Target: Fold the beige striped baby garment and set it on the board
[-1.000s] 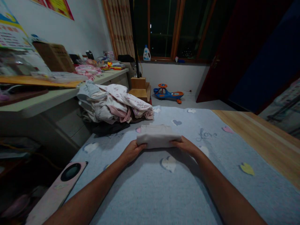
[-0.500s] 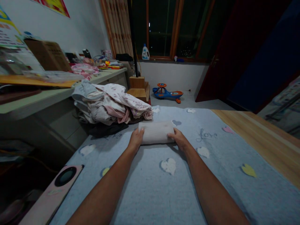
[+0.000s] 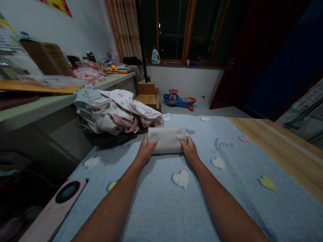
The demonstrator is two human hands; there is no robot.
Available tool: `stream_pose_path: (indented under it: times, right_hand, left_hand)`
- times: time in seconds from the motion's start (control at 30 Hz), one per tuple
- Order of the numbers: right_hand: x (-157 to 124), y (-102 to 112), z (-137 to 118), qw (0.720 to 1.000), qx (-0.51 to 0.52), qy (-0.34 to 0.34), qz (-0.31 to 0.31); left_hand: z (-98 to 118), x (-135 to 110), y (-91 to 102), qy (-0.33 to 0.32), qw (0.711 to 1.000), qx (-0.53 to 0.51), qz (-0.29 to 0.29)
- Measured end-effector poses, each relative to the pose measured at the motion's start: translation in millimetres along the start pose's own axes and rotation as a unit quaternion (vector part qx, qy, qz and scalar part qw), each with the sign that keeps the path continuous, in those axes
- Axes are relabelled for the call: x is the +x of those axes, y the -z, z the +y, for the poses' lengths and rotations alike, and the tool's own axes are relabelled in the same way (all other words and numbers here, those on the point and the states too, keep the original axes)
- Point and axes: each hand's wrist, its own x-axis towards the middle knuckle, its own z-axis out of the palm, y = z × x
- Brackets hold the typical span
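Note:
A folded white ribbed garment (image 3: 167,139) lies on the blue heart-patterned blanket (image 3: 176,201). My left hand (image 3: 146,149) grips its left end with the fingers curled over the cloth. At the garment's right end, my right hand (image 3: 189,149) holds on the same way. A pile of unfolded pale pink and white clothes (image 3: 113,112) sits just beyond and left of the garment.
A long desk (image 3: 50,101) cluttered with boxes and papers runs along the left. A pink phone-like device (image 3: 63,198) lies at the blanket's left edge. Bare wood (image 3: 285,148) shows at the right. A toy ride-on car (image 3: 179,99) and wooden steps (image 3: 148,94) stand on the floor beyond.
Both hands folded the garment over away from me and slid it a little farther toward the clothes pile. It is now a shorter, thicker bundle.

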Motion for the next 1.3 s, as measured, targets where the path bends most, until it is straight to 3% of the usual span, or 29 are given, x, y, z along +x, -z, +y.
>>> stream_pose_path:
  times: [0.1,0.3,0.43,0.67,0.9,1.3]
  right_hand:
    - [-0.4,-2.2,-3.7,0.998,-0.068,-0.004,0.019]
    - [-0.4,-8.1,-7.7,0.972,-0.228,-0.047,0.026]
    - [-1.3,-8.5,-8.7,0.959,-0.277,-0.06,0.023]
    - [1.4,-6.2,-0.7,0.969,-0.241,-0.044,0.029]
    - [2.9,-8.2,0.7,0.963,-0.266,-0.038,0.033]
    - [3.0,-3.9,-4.8,0.969,-0.242,-0.039,0.032]
  left_hand:
    - [-3.8,5.1,-1.1,-0.021,0.996,0.081,0.009]
    - [-2.6,10.3,-5.1,0.056,0.956,0.287,0.035]
    - [6.6,8.1,-7.4,0.089,0.922,0.375,0.034]
    - [17.2,0.7,-8.0,0.068,0.905,0.419,0.042]
    - [19.6,0.1,-11.1,0.115,0.858,0.5,0.005]
    - [20.6,-0.2,-3.6,0.114,0.863,0.492,0.011]
